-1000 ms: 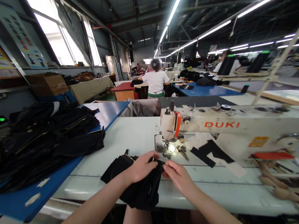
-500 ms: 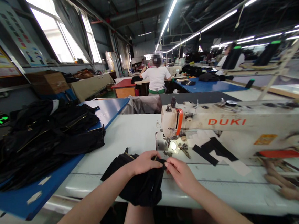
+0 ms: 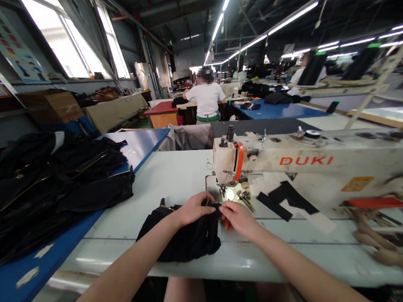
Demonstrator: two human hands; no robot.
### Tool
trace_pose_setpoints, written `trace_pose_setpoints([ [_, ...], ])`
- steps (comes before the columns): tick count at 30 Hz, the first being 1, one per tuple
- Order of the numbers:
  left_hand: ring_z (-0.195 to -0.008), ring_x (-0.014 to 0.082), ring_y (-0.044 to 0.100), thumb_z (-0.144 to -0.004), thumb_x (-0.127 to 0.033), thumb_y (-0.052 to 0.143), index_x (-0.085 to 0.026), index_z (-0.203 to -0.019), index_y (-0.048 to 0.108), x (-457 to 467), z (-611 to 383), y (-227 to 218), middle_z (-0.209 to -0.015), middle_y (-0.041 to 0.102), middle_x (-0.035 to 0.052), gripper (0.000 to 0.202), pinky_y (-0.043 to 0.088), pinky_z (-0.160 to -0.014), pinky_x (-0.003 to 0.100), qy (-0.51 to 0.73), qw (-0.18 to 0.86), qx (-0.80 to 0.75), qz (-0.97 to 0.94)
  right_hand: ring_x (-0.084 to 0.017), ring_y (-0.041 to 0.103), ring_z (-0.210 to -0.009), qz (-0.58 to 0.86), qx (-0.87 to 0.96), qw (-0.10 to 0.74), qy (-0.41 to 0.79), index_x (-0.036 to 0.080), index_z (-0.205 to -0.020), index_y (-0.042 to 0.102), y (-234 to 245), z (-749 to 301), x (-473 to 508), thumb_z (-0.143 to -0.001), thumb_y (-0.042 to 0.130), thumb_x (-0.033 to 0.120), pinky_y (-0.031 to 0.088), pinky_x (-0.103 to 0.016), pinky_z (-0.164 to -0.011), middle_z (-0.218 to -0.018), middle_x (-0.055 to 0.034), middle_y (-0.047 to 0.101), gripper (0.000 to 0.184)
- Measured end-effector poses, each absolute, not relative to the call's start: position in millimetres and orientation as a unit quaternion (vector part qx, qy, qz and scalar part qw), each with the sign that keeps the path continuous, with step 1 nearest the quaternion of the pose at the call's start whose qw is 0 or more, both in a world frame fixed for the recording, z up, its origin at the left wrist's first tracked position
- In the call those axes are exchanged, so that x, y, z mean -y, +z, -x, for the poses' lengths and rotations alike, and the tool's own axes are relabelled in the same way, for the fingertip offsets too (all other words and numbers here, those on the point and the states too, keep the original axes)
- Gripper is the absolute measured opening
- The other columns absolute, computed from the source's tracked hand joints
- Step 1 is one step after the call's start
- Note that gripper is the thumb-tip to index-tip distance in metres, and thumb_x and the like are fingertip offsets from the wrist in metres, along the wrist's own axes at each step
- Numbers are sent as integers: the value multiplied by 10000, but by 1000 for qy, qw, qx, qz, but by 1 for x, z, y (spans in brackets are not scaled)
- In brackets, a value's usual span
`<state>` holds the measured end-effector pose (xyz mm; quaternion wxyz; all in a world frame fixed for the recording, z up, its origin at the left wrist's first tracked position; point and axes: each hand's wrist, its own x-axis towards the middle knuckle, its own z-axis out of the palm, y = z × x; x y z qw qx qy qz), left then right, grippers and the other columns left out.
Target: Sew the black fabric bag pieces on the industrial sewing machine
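Observation:
A black cloth piece [image 3: 191, 242] with a gold-toned zip along its upper edge lies bunched at the front of the sewing machine table [image 3: 175, 167]. My left hand [image 3: 197, 208] rests over its top right part, thumb and fingers closed on the cloth edge. Close beside it, my right hand [image 3: 236, 217] pinches the corner of the same edge between thumb and fingers. Both hands are just in front of the needle area of the sewing machine [image 3: 226, 160], whose small lamp lights the metal plate. The cloth under my left palm is hidden.
Black and white strips [image 3: 289, 200] lie under the machine arm at right. On the left, a heap of black zipped cloth pieces [image 3: 50, 177] covers much of a blue table [image 3: 89, 229]. Ahead, a person in a white shirt [image 3: 206, 99] sits at another machine.
Both hands and the held edge have moved slightly up toward the needle area. The cloth's lower part has been drawn up from the table's front edge. The view has shifted a little.

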<state>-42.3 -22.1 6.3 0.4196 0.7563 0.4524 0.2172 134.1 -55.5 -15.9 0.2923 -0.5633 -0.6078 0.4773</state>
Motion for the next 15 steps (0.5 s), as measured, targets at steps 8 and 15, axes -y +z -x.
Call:
trace_pose_setpoints([
  [8,-987,218,564,-703,-193,519,-178,-1085,473,4,19,4,-1049,600,62,384,425,-875,308,144,293,-516,-792,-117,532,-389,625,668,200,350,198,-572,488,-5,-145,36,-869,405,212,382,-220,-439,-442,28,531,309],
  [15,-981,260,599,-669,-189,532,-186,-1052,487,-13,1,-1,-1023,631,79,386,444,-847,329,113,267,-532,-796,-244,638,-735,647,735,106,176,157,-685,647,2,-153,14,-792,482,170,395,-305,-624,-736,-128,687,196],
])
